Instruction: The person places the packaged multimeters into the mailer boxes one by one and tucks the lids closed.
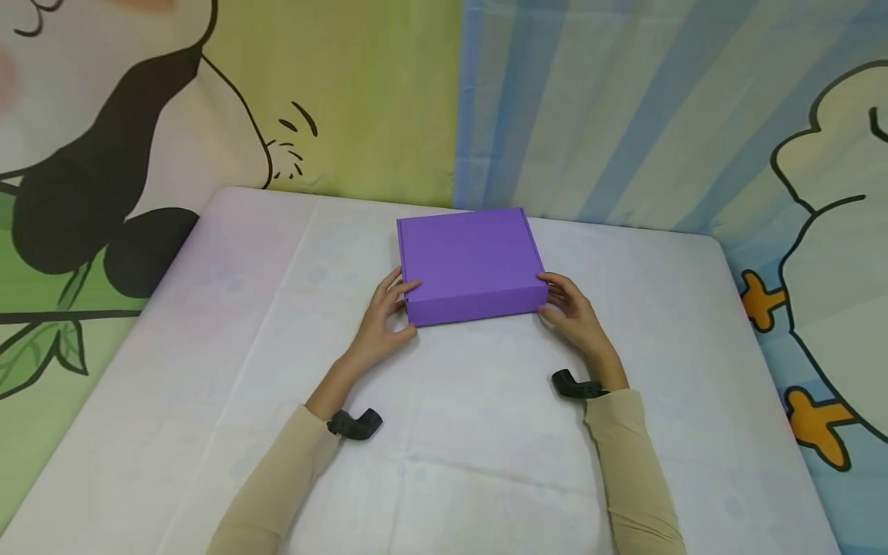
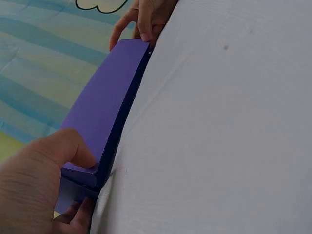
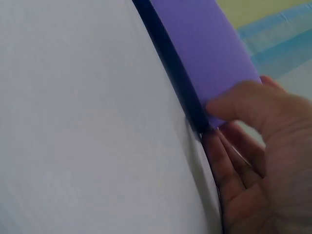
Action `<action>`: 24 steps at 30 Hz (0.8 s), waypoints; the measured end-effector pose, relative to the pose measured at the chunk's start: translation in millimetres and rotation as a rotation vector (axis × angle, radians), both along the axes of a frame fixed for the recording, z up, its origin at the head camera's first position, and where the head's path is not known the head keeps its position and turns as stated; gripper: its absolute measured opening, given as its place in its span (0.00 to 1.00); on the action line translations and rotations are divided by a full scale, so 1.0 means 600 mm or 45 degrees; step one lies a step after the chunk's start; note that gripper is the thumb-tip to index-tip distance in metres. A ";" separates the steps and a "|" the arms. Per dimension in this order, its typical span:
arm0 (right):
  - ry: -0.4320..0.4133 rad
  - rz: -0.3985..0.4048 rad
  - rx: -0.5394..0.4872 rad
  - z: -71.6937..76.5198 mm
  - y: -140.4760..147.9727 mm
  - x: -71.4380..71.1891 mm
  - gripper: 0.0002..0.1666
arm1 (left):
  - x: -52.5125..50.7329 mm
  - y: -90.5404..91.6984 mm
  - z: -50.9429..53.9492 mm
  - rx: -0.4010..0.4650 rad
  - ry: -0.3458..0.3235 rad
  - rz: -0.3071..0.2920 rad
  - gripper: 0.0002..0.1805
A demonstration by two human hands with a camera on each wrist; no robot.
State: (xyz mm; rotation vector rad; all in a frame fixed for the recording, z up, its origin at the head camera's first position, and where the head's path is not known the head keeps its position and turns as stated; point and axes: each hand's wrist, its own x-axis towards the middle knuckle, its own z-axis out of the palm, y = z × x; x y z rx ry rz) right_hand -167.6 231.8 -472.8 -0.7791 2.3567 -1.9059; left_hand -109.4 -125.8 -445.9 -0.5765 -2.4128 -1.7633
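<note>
A closed purple box [image 1: 472,254] lies flat on the white-covered table, toward its far edge. At the box's left front corner, my left hand [image 1: 378,327] grips it, index finger over the top edge and thumb at the front. In the left wrist view, that thumb [image 2: 80,153] presses the front face while other fingers go round the side. My right hand [image 1: 576,320] holds the right front corner in the same way. The right wrist view shows its thumb [image 3: 234,103] on the front face, with fingers along the side and partly hidden.
The white tablecloth [image 1: 472,432] has light creases. Behind the table hang printed cloths, one yellow-green [image 1: 368,100] and one blue-striped [image 1: 590,100]. Black wrist cameras [image 1: 355,424] sit on both wrists, near the beige sleeves [image 1: 284,470].
</note>
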 end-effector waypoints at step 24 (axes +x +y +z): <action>0.018 -0.325 0.021 0.038 -0.047 0.006 0.25 | -0.021 0.002 0.005 0.050 -0.002 0.096 0.26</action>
